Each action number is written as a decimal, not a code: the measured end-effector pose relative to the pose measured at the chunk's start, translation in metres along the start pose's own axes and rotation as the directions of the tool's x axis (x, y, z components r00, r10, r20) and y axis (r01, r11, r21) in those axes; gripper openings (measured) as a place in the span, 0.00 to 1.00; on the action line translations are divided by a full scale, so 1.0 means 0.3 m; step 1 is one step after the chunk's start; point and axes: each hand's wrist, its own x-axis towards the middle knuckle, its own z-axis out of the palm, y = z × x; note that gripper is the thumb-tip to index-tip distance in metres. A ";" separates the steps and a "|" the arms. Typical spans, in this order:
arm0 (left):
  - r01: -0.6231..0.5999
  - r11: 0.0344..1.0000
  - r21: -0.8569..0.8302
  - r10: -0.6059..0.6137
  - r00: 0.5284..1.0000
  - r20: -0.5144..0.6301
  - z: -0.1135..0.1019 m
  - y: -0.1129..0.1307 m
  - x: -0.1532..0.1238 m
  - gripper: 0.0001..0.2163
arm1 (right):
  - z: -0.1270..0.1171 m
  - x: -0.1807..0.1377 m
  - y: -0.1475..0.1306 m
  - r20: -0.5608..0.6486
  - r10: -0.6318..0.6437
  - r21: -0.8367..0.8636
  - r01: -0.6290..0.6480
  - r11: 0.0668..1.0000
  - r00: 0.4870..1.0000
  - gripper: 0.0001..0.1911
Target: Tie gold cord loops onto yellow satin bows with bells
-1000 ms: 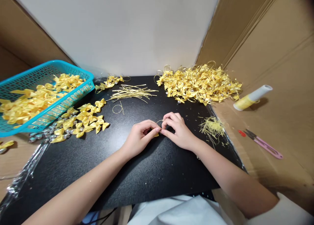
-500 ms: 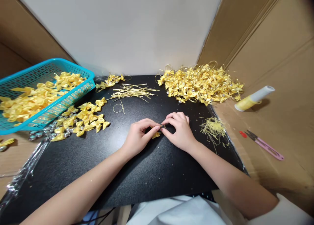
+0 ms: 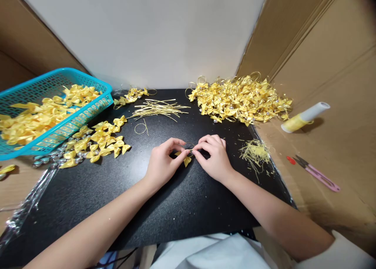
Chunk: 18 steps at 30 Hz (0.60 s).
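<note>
Light bow, springy cord: pinch near the ends

L hand (image 3: 163,161) & R hand (image 3: 214,159) both pinched on gold cord (image 3: 190,150) btwn them; yellow bow (image 3: 187,160) by L thumb, on or just over black table (image 3: 176,206), can't tell; prob v light, soft, slippery, loops easily crushed; cord thin, likely springy, so grip that w/ fingertips

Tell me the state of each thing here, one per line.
Right hand: pinching the golden cord
Left hand: curled, thumb at the cord
Yellow bow: partly hidden
Basket: partly filled with bows
Tabletop bows: spread out
Cut cords: lying loose
Looped bows: heaped
Trimmings: heaped
Snips: lying unheld
Tube: yellow-wrapped at one end
</note>
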 end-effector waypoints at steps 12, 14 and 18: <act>-0.071 0.993 0.098 0.068 0.997 0.036 -0.036 0.012 0.024 0.07 | -0.002 0.002 -0.005 -0.005 0.014 0.014 -0.014 1.000 1.000 0.05; -0.072 0.992 0.100 0.065 0.995 0.072 -0.045 0.006 0.029 0.07 | -0.002 0.003 -0.006 -0.005 0.014 0.018 -0.014 1.000 1.000 0.05; -0.112 0.982 0.149 0.089 0.984 0.155 -0.060 0.008 0.038 0.09 | -0.001 0.003 -0.007 0.009 0.020 0.015 -0.021 1.000 1.000 0.05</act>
